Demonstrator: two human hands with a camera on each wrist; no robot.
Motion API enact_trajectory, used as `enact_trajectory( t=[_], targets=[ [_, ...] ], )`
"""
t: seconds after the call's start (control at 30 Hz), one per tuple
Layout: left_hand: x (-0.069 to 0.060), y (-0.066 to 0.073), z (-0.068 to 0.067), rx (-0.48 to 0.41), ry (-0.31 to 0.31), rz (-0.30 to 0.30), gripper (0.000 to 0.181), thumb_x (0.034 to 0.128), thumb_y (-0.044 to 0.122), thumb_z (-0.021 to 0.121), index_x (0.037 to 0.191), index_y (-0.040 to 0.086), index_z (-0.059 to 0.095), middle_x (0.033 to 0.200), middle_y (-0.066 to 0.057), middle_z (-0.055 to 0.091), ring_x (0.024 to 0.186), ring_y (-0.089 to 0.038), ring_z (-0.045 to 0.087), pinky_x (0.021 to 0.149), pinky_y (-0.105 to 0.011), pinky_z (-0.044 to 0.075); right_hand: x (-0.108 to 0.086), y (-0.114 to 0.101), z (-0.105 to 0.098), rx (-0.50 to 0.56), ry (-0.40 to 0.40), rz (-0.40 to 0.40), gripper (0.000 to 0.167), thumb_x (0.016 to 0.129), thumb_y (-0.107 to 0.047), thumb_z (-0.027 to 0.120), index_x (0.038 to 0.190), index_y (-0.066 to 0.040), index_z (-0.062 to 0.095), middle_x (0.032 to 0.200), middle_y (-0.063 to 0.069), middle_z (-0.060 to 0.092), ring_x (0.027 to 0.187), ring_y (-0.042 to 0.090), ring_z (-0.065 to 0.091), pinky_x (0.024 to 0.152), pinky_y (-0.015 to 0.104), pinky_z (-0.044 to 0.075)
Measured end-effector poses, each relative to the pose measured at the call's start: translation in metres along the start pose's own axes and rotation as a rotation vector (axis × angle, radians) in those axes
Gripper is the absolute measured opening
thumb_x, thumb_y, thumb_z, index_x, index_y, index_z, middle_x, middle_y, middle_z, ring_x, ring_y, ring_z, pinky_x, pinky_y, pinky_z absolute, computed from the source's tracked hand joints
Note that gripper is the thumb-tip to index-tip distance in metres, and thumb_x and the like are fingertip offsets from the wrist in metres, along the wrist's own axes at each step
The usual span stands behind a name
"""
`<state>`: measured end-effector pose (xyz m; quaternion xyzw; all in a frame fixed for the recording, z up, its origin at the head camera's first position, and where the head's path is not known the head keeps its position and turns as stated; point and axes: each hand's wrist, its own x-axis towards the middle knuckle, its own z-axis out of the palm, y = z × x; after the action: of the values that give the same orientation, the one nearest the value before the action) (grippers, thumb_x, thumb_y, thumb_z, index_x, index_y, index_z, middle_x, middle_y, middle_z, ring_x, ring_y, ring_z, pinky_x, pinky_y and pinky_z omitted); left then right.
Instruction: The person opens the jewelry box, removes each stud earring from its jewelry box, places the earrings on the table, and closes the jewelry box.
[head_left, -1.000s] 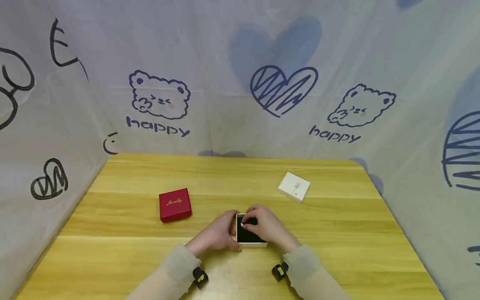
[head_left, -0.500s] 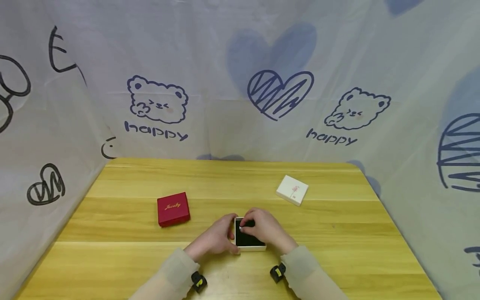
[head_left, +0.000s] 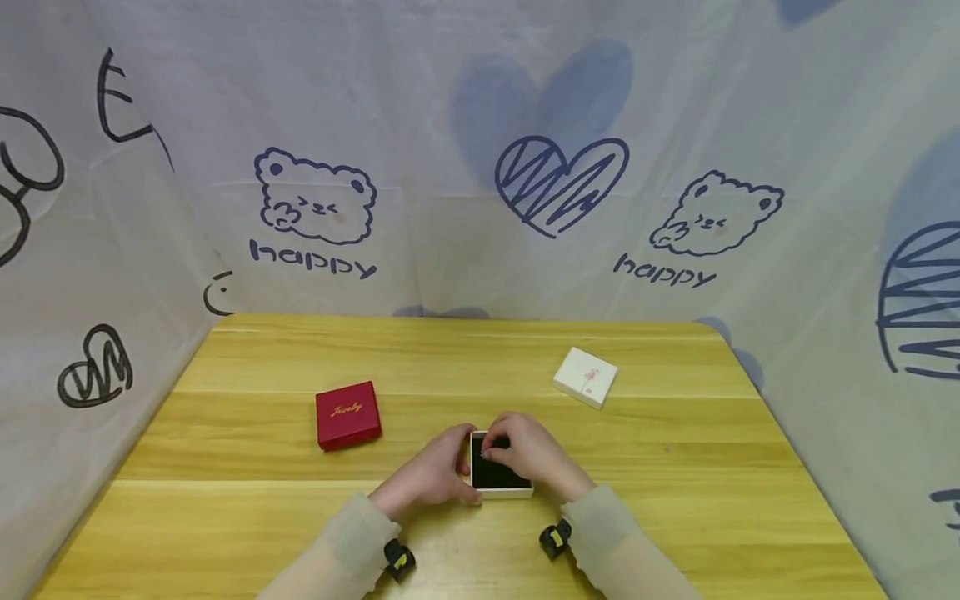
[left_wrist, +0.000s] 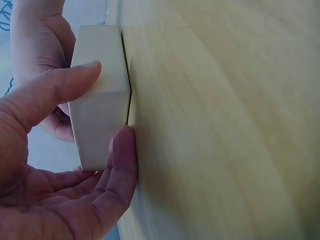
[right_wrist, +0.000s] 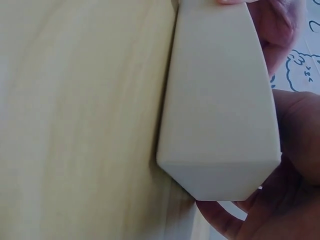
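Note:
A small white box (head_left: 506, 493) with a black insert (head_left: 493, 477) stands open-topped on the table. My left hand (head_left: 437, 472) grips its left side; in the left wrist view the thumb presses the box wall (left_wrist: 102, 110) and the fingers curl round the far corner. Over the insert, my right hand (head_left: 531, 454) pinches a tiny silvery piece of jewelry (head_left: 483, 455) between thumb and forefinger. Its exact kind is too small to tell. The right wrist view shows the plain outer wall (right_wrist: 220, 105), which hides most of the right fingers.
A red box (head_left: 348, 422) with gold "Jewelry" lettering lies to the left. Farther back on the right is a flat white square lid or box (head_left: 587, 377) with a pink print. All rest on a wooden table (head_left: 240, 517) before a printed cloth (head_left: 435, 242).
The silvery piece showed more clearly at the right fingertips a second ago and is now mostly covered by them. Both hands stay at the box; the head view has shifted slightly.

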<state>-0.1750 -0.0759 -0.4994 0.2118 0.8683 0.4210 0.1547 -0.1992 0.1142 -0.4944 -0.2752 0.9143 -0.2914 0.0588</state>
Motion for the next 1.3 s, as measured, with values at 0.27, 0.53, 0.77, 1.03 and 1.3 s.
enact_trajectory(
  t=[0.27,0.53,0.77,1.03,1.3],
  targets=[
    [0.000,0.000,0.000,-0.015,0.004,0.001,0.090,0.0615,0.004,0.090,0.135,-0.010,0.041,0.090,-0.008,0.053,0.076,-0.017,0.053,0.068,-0.030,0.045,-0.001,0.002,-0.002,0.049,-0.034,-0.020,0.012,0.087,-0.008,0.074,0.077,-0.014,0.070,0.095,0.002,0.063,0.091,0.020,0.059,0.086,0.042,0.048],
    [-0.001,0.002,-0.001,-0.026,0.000,0.000,0.087,0.0618,0.003,0.090,0.133,-0.008,0.043,0.093,-0.009,0.053,0.078,-0.019,0.053,0.067,-0.030,0.045,-0.004,0.002,-0.004,0.095,-0.066,-0.001,0.013,0.088,-0.008,0.073,0.077,-0.014,0.069,0.104,0.006,0.062,0.099,0.024,0.058,0.091,0.045,0.046],
    [-0.001,0.001,0.001,-0.040,0.003,-0.015,0.087,0.0619,0.003,0.090,0.134,-0.006,0.043,0.099,-0.008,0.051,0.080,-0.019,0.054,0.067,-0.029,0.046,-0.011,0.001,-0.011,0.164,-0.051,0.019,0.013,0.089,-0.008,0.072,0.078,-0.014,0.069,0.116,0.013,0.061,0.110,0.030,0.055,0.097,0.049,0.042],
    [-0.001,0.000,0.001,-0.058,0.003,-0.032,0.092,0.0615,0.003,0.091,0.137,-0.008,0.039,0.097,-0.008,0.051,0.080,-0.018,0.053,0.069,-0.031,0.046,-0.027,0.005,-0.027,0.228,0.004,0.077,0.012,0.092,-0.011,0.069,0.080,-0.014,0.069,0.127,0.020,0.056,0.120,0.037,0.051,0.102,0.055,0.037],
    [-0.001,0.000,0.002,-0.067,0.004,-0.036,0.094,0.0617,0.002,0.091,0.139,-0.009,0.038,0.094,-0.008,0.050,0.079,-0.018,0.053,0.071,-0.032,0.045,-0.043,0.024,-0.040,0.176,0.082,0.103,0.011,0.091,-0.009,0.069,0.082,-0.014,0.068,0.125,0.022,0.057,0.117,0.039,0.051,0.100,0.056,0.038]
  ],
)
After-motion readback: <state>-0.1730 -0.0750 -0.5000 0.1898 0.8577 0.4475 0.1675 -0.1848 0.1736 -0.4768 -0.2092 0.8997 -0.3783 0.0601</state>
